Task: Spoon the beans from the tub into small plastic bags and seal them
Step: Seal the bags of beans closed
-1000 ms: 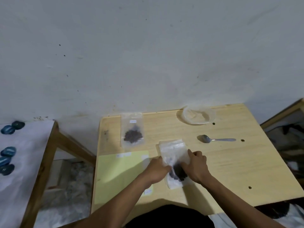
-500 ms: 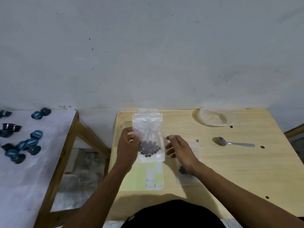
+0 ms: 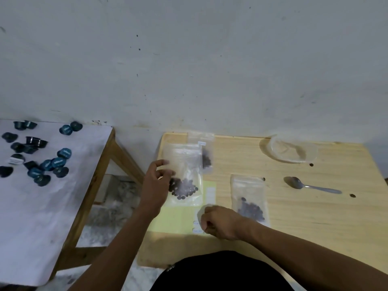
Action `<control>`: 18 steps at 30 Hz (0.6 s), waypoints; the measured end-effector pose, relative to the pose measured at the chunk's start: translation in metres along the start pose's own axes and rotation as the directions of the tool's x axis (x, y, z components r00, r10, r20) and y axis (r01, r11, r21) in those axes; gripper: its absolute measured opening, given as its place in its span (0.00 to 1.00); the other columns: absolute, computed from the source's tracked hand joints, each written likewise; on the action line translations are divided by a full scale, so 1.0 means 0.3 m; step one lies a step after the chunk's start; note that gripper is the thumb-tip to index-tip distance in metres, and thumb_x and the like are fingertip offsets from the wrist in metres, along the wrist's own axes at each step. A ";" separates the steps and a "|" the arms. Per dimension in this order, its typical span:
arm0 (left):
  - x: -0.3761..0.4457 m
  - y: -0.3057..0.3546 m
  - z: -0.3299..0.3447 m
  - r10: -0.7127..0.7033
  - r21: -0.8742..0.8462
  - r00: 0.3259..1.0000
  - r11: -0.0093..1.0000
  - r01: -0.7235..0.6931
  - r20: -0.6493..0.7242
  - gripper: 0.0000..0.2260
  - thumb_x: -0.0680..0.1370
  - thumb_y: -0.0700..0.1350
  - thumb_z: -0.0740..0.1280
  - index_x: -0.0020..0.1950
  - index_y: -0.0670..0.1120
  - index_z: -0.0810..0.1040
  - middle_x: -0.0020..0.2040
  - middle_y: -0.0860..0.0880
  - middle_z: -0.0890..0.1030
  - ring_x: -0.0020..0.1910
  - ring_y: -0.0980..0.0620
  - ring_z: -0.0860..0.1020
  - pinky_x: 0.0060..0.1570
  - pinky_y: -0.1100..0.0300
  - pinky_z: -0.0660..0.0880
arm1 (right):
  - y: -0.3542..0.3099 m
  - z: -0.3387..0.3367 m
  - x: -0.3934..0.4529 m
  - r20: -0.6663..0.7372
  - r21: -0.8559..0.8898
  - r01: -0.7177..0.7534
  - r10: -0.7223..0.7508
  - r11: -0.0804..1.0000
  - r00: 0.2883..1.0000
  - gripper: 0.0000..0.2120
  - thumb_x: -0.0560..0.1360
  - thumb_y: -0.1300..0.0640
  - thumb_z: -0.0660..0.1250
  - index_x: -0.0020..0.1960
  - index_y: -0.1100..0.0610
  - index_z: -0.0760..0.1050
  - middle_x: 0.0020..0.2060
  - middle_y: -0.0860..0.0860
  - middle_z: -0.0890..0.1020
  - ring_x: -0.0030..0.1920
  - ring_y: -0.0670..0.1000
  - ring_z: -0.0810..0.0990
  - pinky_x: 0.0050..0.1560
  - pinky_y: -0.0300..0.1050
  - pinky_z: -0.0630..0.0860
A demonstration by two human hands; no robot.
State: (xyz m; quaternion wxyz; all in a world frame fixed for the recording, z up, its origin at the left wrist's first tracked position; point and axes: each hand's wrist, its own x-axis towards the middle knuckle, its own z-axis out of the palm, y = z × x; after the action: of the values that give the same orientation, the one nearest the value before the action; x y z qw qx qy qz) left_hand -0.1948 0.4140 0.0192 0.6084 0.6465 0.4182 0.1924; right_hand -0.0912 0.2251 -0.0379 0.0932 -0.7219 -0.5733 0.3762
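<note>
Lifted since a moment ago, the clear plastic bag of dark beans (image 3: pixel 184 175) hangs upright (long axis near-to-far), pinched by the left hand (image 3: pixel 156 183). Right hand (image 3: pixel 218 222), curled at the yellow sheet's (image 3: pixel 174 219) labels, lies near-right of it; whether it holds anything, I cannot tell.

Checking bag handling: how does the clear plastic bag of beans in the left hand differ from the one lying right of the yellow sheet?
The held clear bag of dark beans is gripped by the left hand; the lying clear bag of dark beans rests untouched on the wooden table. Both hold beans at the bottom.
</note>
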 end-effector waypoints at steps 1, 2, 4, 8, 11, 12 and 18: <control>0.001 0.006 0.007 0.003 -0.008 1.000 1.000 -0.003 0.013 0.09 0.82 0.38 0.62 0.59 0.49 0.74 0.45 0.45 0.83 0.35 0.57 0.82 0.32 0.66 0.76 | 0.005 -0.001 0.001 -0.002 0.030 -0.011 0.011 0.999 1.000 0.07 0.76 0.58 0.64 0.51 0.55 0.79 0.50 0.51 0.79 0.50 0.52 0.77 0.51 0.41 0.71; 0.002 0.013 0.013 0.010 -0.017 1.000 1.000 -0.010 0.023 0.08 0.82 0.38 0.61 0.59 0.48 0.73 0.45 0.45 0.83 0.35 0.57 0.82 0.31 0.66 0.75 | 0.009 -0.008 -0.003 -0.005 0.084 -0.031 0.031 0.996 0.999 0.07 0.77 0.59 0.64 0.51 0.55 0.79 0.48 0.48 0.79 0.47 0.48 0.77 0.49 0.37 0.70; 0.008 0.026 0.022 0.026 -0.034 0.999 0.999 -0.025 0.036 0.07 0.83 0.39 0.61 0.59 0.47 0.73 0.44 0.45 0.83 0.35 0.55 0.82 0.30 0.65 0.75 | 0.023 -0.032 -0.014 -0.025 0.230 -0.081 0.089 0.970 0.996 0.04 0.77 0.59 0.64 0.49 0.55 0.78 0.40 0.40 0.76 0.39 0.39 0.74 0.44 0.30 0.69; 0.028 0.044 0.040 0.052 -0.035 0.997 0.998 -0.050 0.054 0.07 0.82 0.40 0.62 0.58 0.50 0.73 0.44 0.43 0.83 0.37 0.48 0.82 0.34 0.58 0.75 | 0.063 -0.155 -0.063 -0.185 0.612 -0.092 0.255 0.786 0.949 0.01 0.76 0.63 0.65 0.47 0.61 0.75 0.37 0.47 0.77 0.36 0.43 0.75 0.44 0.42 0.80; 0.037 0.065 0.063 0.061 0.016 0.995 0.998 -0.063 0.079 0.09 0.82 0.39 0.61 0.59 0.51 0.72 0.43 0.45 0.83 0.34 0.52 0.78 0.34 0.56 0.75 | 0.043 -0.303 -0.080 -0.316 0.746 -0.019 0.379 0.665 0.870 0.04 0.78 0.66 0.65 0.47 0.60 0.77 0.37 0.52 0.79 0.36 0.46 0.77 0.39 0.39 0.75; 0.038 0.075 0.076 0.077 0.047 0.994 0.996 -0.081 0.084 0.10 0.82 0.39 0.61 0.60 0.51 0.72 0.43 0.45 0.83 0.33 0.52 0.76 0.34 0.56 0.74 | 0.028 -0.350 -0.078 -0.367 0.762 0.021 0.405 0.647 0.837 0.05 0.78 0.66 0.65 0.47 0.59 0.78 0.37 0.52 0.79 0.36 0.46 0.77 0.38 0.37 0.74; 0.035 0.158 0.171 0.229 0.151 0.967 0.958 -0.244 0.115 0.10 0.81 0.37 0.61 0.61 0.46 0.73 0.51 0.59 0.82 0.41 0.56 0.80 0.42 0.55 0.79 | -0.065 -0.502 -0.023 -0.586 0.730 0.192 0.456 0.656 0.670 0.05 0.75 0.63 0.67 0.48 0.53 0.78 0.33 0.48 0.73 0.35 0.48 0.71 0.43 0.40 0.70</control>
State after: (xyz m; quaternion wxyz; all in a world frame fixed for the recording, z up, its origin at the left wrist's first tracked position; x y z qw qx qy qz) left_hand -0.1354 0.3943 0.0518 0.5451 0.7482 0.3226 0.1974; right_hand -0.0085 0.2700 0.0814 0.5677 -0.7488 -0.2209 0.2611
